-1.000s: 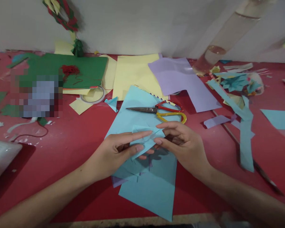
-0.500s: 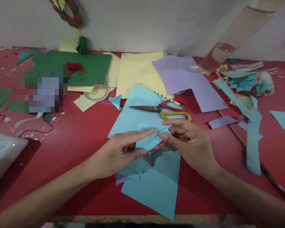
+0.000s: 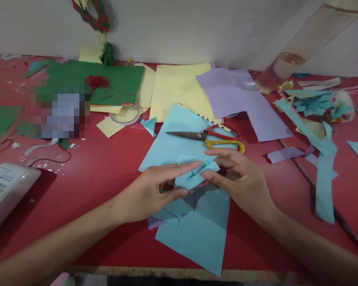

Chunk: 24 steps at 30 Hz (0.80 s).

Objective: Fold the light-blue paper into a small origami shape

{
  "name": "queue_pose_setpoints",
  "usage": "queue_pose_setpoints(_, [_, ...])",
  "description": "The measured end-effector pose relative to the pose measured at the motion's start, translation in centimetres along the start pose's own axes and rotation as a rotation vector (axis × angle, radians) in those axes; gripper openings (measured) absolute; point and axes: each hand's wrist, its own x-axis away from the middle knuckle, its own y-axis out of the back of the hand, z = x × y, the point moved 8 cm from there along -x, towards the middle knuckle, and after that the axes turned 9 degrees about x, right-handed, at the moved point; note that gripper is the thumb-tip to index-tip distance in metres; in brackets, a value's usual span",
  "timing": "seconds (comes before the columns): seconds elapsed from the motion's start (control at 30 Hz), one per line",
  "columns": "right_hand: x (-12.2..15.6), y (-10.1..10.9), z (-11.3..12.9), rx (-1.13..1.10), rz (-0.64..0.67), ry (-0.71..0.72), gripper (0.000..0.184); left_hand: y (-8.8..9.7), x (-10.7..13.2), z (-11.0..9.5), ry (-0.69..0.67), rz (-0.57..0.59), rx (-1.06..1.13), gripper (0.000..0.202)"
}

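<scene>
Between my two hands is a small folded piece of light blue paper [image 3: 187, 179], creased, with a raised flap in its middle. My left hand [image 3: 162, 184] grips its left side, the index finger lying across the top and the thumb at the lower edge. On the right side my right hand [image 3: 232, 171] pinches it with the thumb on top; some fingers are hidden behind the paper. Large light blue sheets [image 3: 197, 234] lie beneath the hands. Just beyond, scissors [image 3: 191, 136] with red and yellow handles rest on blue paper beside a dotted pencil [image 3: 209, 119].
Yellow sheets [image 3: 179, 87], a purple sheet [image 3: 241, 91] and green paper [image 3: 122, 83] lie at the back. A tape roll [image 3: 136, 118] is left of centre. Blue strips [image 3: 325, 178] and a thin stick [image 3: 301, 171] lie right. A white box-like device [image 3: 14, 186] stands left.
The view has shifted slightly, so everything sits a little further right. The flap on the folded blue paper stands out more, and both hands keep their hold.
</scene>
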Motion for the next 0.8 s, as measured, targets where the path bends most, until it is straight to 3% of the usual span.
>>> queue_pose_setpoints(0.3, [0.1,-0.8,0.0,0.008,0.06,-0.017,0.031,-0.4,0.0,-0.1,-0.021,0.016,-0.055,0.053])
queue_pose_setpoints(0.63, [-0.1,-0.2,-0.2,0.106,0.023,-0.007,0.036,-1.0,-0.1,1.1,0.177,0.05,0.25,0.049])
queue_pose_setpoints(0.8, [0.2,-0.6,-0.2,0.142,0.06,-0.021,0.043,-0.7,-0.1,0.2,0.031,0.036,0.112,0.047])
